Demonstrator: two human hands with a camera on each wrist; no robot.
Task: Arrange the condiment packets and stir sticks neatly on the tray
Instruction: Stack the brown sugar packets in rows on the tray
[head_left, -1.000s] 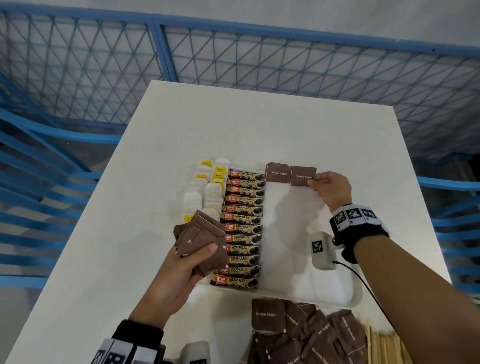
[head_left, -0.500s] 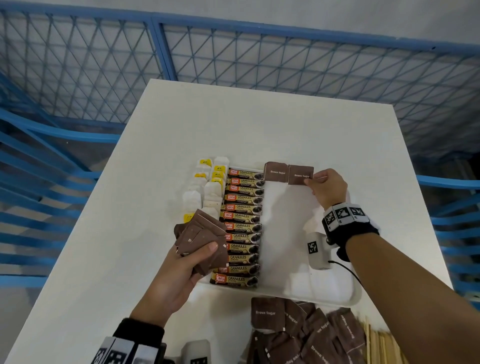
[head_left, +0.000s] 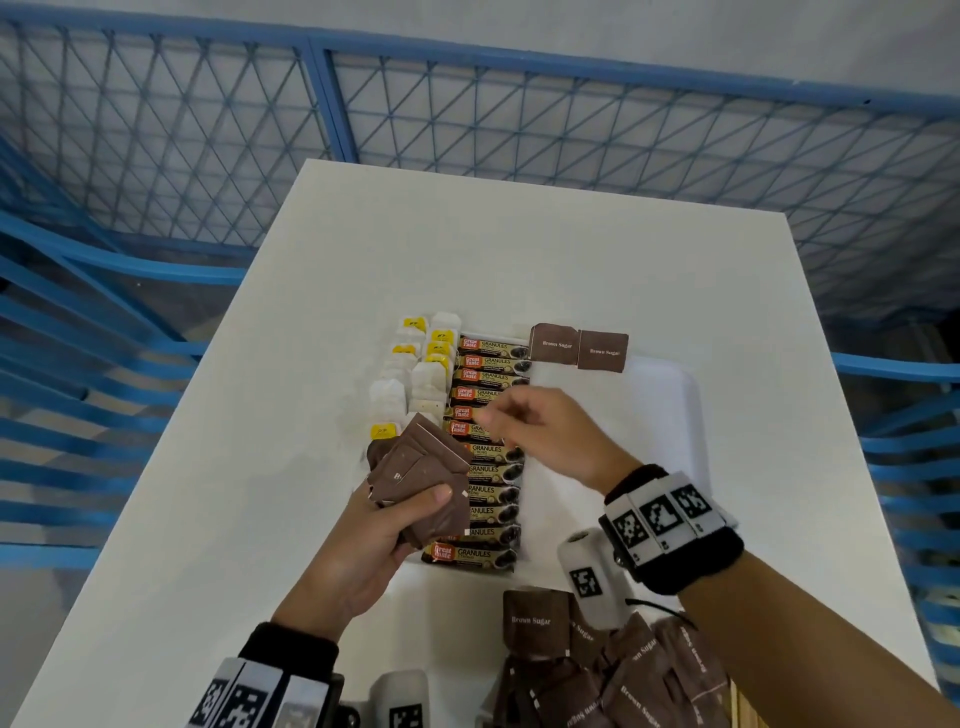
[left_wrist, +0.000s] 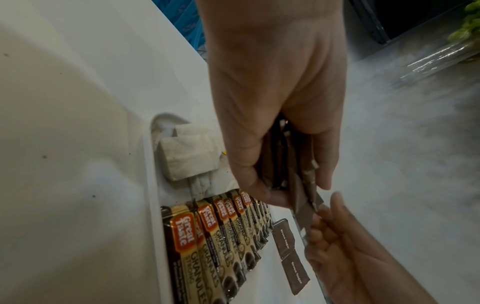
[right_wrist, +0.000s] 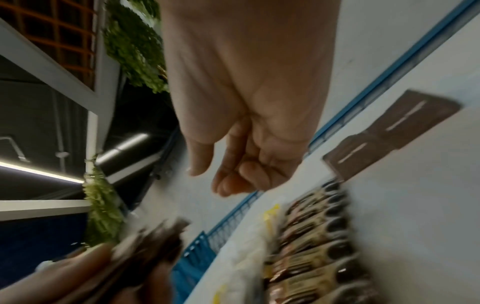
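Observation:
My left hand (head_left: 415, 501) grips a fanned stack of brown sugar packets (head_left: 423, 462) above the left part of the white tray (head_left: 631, 447). My right hand (head_left: 491, 415) hovers just right of the stack with loosely curled fingers and holds nothing; the right wrist view shows its thumb apart from the fingers (right_wrist: 233, 183). Two brown sugar packets (head_left: 579, 347) lie side by side at the tray's far edge. A column of coffee granule sachets (head_left: 485, 452) and tea bags (head_left: 415, 374) fill the tray's left side. The left wrist view shows the stack (left_wrist: 283, 164) close to the right fingers.
A loose pile of brown sugar packets (head_left: 597, 670) lies on the white table (head_left: 519, 249) in front of the tray. Wooden stir sticks (head_left: 745, 706) show at the bottom right. Blue mesh fencing (head_left: 467, 114) surrounds the table.
My right hand has let go of the packet at the tray's far edge and moved back left toward the stack. The left hand has kept holding the stack.

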